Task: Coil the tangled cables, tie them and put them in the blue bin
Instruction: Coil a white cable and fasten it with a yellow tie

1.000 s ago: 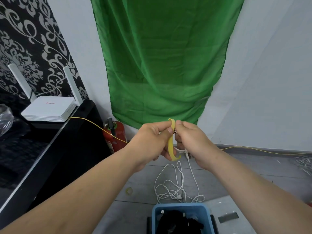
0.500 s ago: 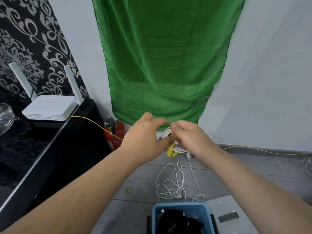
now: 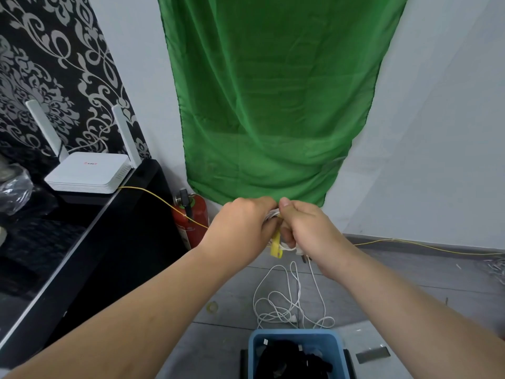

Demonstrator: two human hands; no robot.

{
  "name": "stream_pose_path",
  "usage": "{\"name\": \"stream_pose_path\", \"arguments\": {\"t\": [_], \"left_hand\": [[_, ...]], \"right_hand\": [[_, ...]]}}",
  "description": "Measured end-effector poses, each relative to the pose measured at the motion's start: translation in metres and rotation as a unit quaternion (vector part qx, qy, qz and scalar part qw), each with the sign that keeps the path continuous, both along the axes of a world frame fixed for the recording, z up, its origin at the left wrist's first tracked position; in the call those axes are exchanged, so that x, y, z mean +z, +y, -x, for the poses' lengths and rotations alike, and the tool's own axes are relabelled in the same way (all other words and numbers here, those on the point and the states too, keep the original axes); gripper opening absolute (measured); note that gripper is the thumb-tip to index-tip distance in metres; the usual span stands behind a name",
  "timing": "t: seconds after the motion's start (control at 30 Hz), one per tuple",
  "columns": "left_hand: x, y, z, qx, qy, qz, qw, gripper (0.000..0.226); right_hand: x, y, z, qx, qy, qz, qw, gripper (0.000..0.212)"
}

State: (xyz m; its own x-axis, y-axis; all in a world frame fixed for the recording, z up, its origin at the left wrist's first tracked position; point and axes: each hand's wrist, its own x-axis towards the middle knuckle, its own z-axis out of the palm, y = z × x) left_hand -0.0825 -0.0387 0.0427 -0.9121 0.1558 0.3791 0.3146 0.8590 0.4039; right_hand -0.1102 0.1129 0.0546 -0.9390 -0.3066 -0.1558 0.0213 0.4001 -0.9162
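Out in front of us, above the floor mess, we've got both hands bunched tight around a small white coil (image 3: 273,214). The left hand (image 3: 240,225) has its fingers curled over the bundle from the left, and the right hand (image 3: 308,228) presses its thumb down on top with the other fingers curled underneath, so the loops can't spring open while the tie goes on. The yellow tie (image 3: 276,246) pokes out below, in the gap between the two hands. We honestly can't tell which fingers are pinching it, because the knuckles hide that part. Our guess is we're mid-wrap, cinching the tie round the coil. Holding it up in the air makes sense, since nothing snags on the rest of the cable. Part of the loose white cable (image 3: 284,299) trails down from the right hand into a tangled heap on the grey floor, just beyond the blue bin (image 3: 296,335), so that stretch isn't coiled yet. The bin sits right below our arms, handy for the drop, and already has black cables (image 3: 289,362) in it. Off to the left a red fire extinguisher (image 3: 191,220) stands against the wall, and a small rubber band (image 3: 212,306) lies on the floor.
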Motion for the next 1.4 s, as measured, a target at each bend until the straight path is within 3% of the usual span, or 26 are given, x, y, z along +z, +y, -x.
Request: {"name": "stream_pose_path", "arguments": {"t": [0.33, 0.47, 0.57, 0.73, 1.03, 1.4], "left_hand": [[-0.003, 0.003, -0.002, 0.022, 0.060, -0.031, 0.997, 0.023], [-0.005, 0.008, -0.004, 0.039, 0.090, -0.005, 0.995, 0.013], [-0.006, 0.010, -0.004, 0.038, 0.085, -0.023, 0.995, 0.011], [-0.005, 0.012, -0.004, 0.020, 0.085, -0.061, 0.994, 0.011], [-0.009, 0.004, -0.006, -0.021, 0.046, -0.098, 0.994, 0.009], [-0.007, 0.011, -0.003, 0.007, -0.039, -0.223, 0.974, 0.029]], "right_hand": [[0.002, 0.010, 0.002, -0.062, -0.113, 0.139, 0.982, 0.026], [0.001, 0.012, 0.003, -0.118, -0.122, 0.203, 0.964, 0.008], [0.001, 0.012, 0.003, -0.137, -0.109, 0.220, 0.960, 0.011], [0.006, 0.018, 0.008, -0.113, -0.197, 0.351, 0.909, 0.028], [-0.002, 0.025, 0.007, -0.035, -0.181, 0.226, 0.956, 0.013], [-0.005, 0.019, 0.005, -0.112, -0.187, 0.270, 0.938, 0.014]]}}
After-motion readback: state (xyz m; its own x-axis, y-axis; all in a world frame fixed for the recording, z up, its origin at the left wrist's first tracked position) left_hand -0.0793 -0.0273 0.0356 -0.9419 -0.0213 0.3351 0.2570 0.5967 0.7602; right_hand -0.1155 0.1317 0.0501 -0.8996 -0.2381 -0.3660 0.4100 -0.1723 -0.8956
